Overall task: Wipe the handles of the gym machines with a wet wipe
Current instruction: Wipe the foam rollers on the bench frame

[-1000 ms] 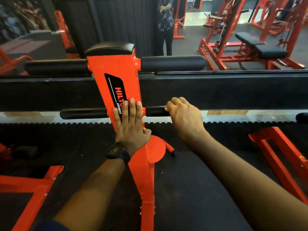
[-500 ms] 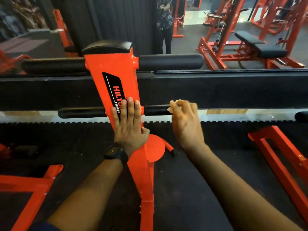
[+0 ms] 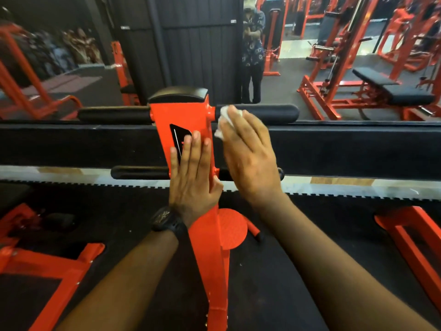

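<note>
Up top, I held the wet wipe [image 3: 225,115] bunched in my right hand [image 3: 250,161] at the inner end of the upper padded handle [image 3: 274,113].
My fingers curled lightly over the wipe, just right of the red upright [image 3: 188,113]; the thin lower handle [image 3: 140,173] crossed beneath my palm. My left hand [image 3: 193,177] lay flat on that upright, fingers straight and pressed together, just left of the grip.

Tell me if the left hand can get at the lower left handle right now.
Probably yes. The left hand lies flat on the red post, and the lower left handle juts out bare just beside it, with nothing between. The wipe, though, is in the right hand.
</note>
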A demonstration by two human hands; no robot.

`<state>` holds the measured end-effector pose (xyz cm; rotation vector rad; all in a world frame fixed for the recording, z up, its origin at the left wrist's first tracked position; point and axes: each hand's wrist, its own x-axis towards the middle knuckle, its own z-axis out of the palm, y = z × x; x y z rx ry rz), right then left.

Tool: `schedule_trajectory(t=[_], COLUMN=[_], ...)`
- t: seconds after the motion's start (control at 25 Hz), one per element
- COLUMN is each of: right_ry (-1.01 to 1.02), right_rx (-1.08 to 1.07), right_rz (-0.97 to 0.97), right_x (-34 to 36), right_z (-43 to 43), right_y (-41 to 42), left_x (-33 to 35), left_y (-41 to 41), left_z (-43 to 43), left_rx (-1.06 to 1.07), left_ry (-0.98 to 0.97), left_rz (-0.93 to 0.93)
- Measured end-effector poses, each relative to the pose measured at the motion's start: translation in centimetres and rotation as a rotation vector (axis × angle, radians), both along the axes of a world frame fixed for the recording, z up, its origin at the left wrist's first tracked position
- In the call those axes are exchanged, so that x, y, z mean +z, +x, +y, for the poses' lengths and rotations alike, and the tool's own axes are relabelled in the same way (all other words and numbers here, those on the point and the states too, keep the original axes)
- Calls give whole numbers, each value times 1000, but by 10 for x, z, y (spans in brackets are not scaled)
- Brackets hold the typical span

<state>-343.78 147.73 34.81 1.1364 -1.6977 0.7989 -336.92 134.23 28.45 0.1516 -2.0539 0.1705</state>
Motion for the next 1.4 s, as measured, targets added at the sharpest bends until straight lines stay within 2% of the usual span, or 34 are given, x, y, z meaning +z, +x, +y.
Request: schedule_trajectory(t=[0.08, 0.24, 0.36, 0.52, 0.64, 0.68, 0.8, 0.92, 1.04, 1.2, 1.32, 1.4], right_ry=[68, 320, 274, 360, 233, 242, 378, 353, 431, 340, 439, 407], right_rx=[-40, -191, -221, -227, -300, -309, -270, -315, -322, -334, -288, -294], right_rz=[54, 405, 216, 257, 1, -12, 180, -17, 64, -117, 45, -12], right_x=[26, 46, 46, 40, 47, 44, 42, 46, 39, 49, 35, 40], right_z=[-9, -2, 0, -3, 8, 6, 9, 21, 24, 40, 39, 47], right_y=[-12, -36, -28, -22, -30, -27, -21, -21, -15, -27, -22, -27], left_x=[32, 74, 80, 76, 73, 72, 70, 71, 68, 68, 67, 67], left_y=[-3, -13, -22, -25, -26, -26, -28, -28, -28, -31, -32, -33], left_z=[1, -7, -19, -23, -29, -32, -31, -32, -31, -33, -31, -31], left_rx=[-4, 55, 103, 95, 124, 135, 137, 142, 159, 153, 170, 157], left_ry=[-26, -55, -77, -75, -130, -135, -140, -151, -138, -146, -146, -161], left_rz=[59, 45, -33, -13, -59, -64, -47, -65, -48, -49, -25, -30])
